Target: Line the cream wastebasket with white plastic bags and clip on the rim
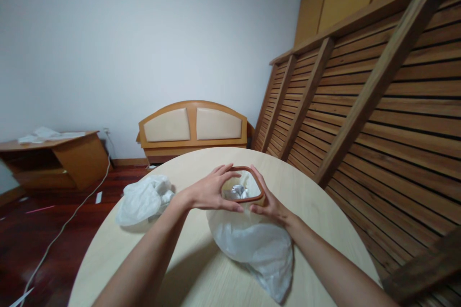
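Observation:
A small bin with a brown rim (252,199) stands near the middle of the round table, between my two hands. My left hand (212,191) grips its left side, the thumb at the front and the fingers over the back of the rim. My right hand (268,204) holds the right side, fingers and thumb spread along it. Crumpled white pieces (238,192) lie inside the bin. From its front a translucent white plastic bag (255,244) spreads towards me over the table; how it joins the bin is hidden.
Another white plastic bag (144,199) sits on the left of the pale round table (317,230). A headboard (192,144) stands behind. Slatted wood (363,120) leans at the right. A low desk (81,163) and a white cable (74,216) are on the left.

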The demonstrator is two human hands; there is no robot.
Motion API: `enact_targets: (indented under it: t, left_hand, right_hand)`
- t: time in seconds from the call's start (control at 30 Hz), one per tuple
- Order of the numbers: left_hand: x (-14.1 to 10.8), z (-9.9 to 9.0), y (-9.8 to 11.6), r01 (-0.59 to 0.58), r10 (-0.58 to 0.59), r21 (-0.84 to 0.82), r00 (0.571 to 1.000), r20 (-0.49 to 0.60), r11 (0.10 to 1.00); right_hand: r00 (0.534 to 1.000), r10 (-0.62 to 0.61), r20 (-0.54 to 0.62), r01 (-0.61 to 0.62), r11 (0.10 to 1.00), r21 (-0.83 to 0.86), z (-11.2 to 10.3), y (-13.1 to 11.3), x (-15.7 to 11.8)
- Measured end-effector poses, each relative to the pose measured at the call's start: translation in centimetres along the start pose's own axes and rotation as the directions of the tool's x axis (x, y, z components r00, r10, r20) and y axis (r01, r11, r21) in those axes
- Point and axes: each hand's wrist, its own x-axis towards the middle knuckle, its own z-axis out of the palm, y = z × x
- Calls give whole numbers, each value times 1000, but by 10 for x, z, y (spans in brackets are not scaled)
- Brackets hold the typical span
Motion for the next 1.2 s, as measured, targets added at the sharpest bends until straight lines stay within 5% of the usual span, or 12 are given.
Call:
enact_targets:
  t: [0.2, 0.47, 0.6, 0.9, 1.0, 1.2]
  left_hand:
    - [-8, -4, 1, -4, 4, 46, 1000, -5, 999]
    - [-9, -11, 25, -160, 159, -15, 986, -43, 987]
    - [-11, -14, 27, -126, 126, -28, 992, 9, 992]
    - [-15, -20, 32, -112, 110, 17, 991, 76, 994]
    - [-16, -21, 32, -95, 92, 32, 992, 84, 995]
    - [-18, -22, 35, -104, 98, 48, 990, 105, 993]
  right_hand:
    - [1000, 29, 10, -30, 996, 88, 13, 3, -2]
    - [999, 17, 47, -19, 999, 28, 9, 2, -2]
    - [987, -158, -20, 153, 976, -155, 3, -2, 0]
    - [857, -510, -72, 413, 764, -495, 10, -35, 0]
    - [825, -564, -46, 470, 728, -499, 12, -39, 2]
    - [832, -555, -14, 480, 732, -484, 10, -40, 3]
